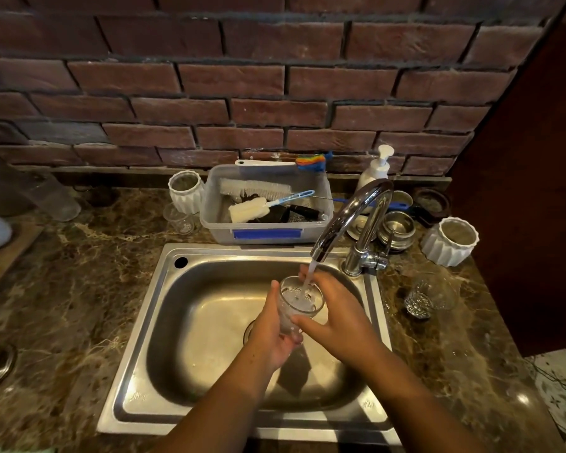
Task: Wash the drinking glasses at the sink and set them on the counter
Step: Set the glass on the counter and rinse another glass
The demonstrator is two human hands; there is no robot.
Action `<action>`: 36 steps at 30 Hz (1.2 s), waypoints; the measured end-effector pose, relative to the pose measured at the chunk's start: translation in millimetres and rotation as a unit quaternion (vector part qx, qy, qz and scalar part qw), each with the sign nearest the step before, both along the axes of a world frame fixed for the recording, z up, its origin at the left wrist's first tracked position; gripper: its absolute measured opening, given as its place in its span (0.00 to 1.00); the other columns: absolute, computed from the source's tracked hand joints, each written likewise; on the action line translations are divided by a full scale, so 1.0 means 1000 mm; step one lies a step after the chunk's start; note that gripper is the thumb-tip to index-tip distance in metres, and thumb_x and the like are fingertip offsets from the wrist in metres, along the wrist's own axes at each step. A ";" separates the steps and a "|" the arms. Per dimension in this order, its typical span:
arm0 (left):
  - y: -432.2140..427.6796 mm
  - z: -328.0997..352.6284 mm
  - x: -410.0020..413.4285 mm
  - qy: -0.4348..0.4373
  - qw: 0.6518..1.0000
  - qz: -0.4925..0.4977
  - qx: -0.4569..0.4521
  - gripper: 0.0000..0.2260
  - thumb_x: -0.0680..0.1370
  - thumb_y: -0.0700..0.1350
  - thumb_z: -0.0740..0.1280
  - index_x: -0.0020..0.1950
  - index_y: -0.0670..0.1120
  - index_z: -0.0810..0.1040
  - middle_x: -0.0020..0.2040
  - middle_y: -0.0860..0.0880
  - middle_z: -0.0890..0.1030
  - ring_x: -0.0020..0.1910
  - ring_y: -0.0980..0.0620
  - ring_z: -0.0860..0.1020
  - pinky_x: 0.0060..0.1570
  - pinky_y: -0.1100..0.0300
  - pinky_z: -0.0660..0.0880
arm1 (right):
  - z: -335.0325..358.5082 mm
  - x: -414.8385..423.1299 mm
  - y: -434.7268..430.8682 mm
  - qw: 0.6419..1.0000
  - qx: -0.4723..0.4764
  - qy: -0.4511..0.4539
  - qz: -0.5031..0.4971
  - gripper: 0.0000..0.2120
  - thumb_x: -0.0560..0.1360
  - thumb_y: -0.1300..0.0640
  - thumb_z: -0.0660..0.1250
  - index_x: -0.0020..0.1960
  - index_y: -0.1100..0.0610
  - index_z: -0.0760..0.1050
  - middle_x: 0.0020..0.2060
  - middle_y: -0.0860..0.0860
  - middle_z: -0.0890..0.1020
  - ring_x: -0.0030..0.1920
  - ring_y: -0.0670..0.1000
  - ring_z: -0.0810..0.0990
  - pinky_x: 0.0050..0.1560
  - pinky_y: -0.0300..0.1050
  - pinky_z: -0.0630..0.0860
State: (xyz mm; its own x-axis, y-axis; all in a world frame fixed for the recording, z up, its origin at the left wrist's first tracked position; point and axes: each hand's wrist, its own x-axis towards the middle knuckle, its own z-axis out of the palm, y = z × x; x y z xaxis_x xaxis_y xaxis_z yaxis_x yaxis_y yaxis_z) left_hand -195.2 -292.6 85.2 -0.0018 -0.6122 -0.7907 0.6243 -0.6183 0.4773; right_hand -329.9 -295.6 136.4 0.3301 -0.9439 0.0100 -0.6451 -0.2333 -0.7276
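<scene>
A clear drinking glass (pixel 299 300) is held over the steel sink (pixel 164 322), tilted, with its mouth under the running stream from the chrome tap (pixel 350 217). My left hand (pixel 270 331) grips the glass from the left and underneath. My right hand (pixel 334 318) curls round its rim from the right, thumb on the near edge. Another clear glass (pixel 430 297) stands on the counter to the right of the sink. A small clear glass (pixel 178 219) stands on the counter behind the sink's left side.
A plastic tub (pixel 265 228) of brushes sits behind the sink. White ribbed jars (pixel 450 240) (pixel 185 191), steel cups (pixel 397 228) and a soap pump (pixel 376 168) stand around the tap. The brick wall runs along the back; the marble counter (pixel 79 289) flanks the sink.
</scene>
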 end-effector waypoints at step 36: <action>0.007 0.007 -0.001 -0.145 0.979 -0.002 -0.147 0.15 0.83 0.56 0.60 0.59 0.49 0.81 0.53 0.47 0.87 0.56 0.45 0.84 0.51 0.51 0.80 | 0.004 0.036 -0.012 0.964 0.216 -0.120 -0.096 0.08 0.81 0.55 0.65 0.51 0.53 0.84 0.44 0.51 0.86 0.48 0.48 0.85 0.56 0.53 0.82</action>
State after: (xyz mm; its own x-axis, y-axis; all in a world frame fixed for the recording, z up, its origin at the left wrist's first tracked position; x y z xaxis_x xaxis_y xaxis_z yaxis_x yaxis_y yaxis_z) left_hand -196.6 -285.8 92.3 0.1928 -0.8138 -0.5483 0.4345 -0.4302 0.7913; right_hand -294.0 -307.4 140.0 0.1862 -0.9205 -0.3434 -0.4478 0.2316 -0.8636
